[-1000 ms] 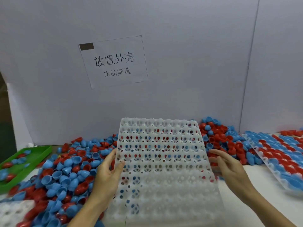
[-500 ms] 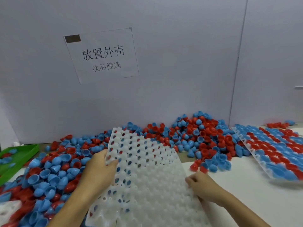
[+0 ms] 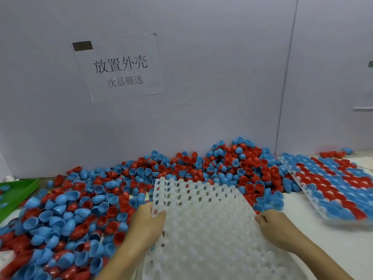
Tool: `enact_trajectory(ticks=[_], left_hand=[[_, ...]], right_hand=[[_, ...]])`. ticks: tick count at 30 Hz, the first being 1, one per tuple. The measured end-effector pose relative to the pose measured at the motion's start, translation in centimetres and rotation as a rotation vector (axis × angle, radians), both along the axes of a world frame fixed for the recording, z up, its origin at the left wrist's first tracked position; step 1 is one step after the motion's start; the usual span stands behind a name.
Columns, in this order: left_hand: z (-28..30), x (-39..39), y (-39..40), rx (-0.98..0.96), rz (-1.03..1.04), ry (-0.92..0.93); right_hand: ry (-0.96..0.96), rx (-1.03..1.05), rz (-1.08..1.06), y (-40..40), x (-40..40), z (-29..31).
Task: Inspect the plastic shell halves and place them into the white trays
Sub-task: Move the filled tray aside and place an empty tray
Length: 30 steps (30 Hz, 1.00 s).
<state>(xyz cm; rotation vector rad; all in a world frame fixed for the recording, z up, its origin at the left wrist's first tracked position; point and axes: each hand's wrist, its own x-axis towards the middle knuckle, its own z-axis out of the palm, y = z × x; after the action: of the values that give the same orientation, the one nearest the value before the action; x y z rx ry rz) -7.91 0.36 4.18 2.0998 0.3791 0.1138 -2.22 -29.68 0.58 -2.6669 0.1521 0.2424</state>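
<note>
Head view: white table against grey partition wall bearing paper sign. Loose red and blue shell halves heaped along wall. Empty white tray gripped at edges by left hand and right hand. Filled tray far right; green bin left.

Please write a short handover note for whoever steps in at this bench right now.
Left hand grips the left edge of the empty white tray; right hand grips its right edge, fingers curled.
That tray lies in front, its far edge on the loose pile of red and blue shell halves.
Done: the filled tray at right holds shells in rows.
Left: inspect shells and fill the empty tray. A few shells sit in the green bin at far left.
</note>
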Motion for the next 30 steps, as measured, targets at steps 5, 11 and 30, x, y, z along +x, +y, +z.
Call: enact_trajectory(ticks=[5,11,30], left_hand=[[-2.8,-0.1,-0.5,-0.218,0.051,0.032],[-5.1,-0.1,0.3,-0.39,0.018,0.144],[-3.0,-0.5,2.4,-0.329,-0.002,-0.019]], right_hand=[[-0.002,0.041,-0.02,-0.7,-0.2,-0.7],[-0.047,0.081,-0.082,-1.7,-0.5,-0.8],[0.07,0.218,-0.27,0.7,-1.3,1.3]])
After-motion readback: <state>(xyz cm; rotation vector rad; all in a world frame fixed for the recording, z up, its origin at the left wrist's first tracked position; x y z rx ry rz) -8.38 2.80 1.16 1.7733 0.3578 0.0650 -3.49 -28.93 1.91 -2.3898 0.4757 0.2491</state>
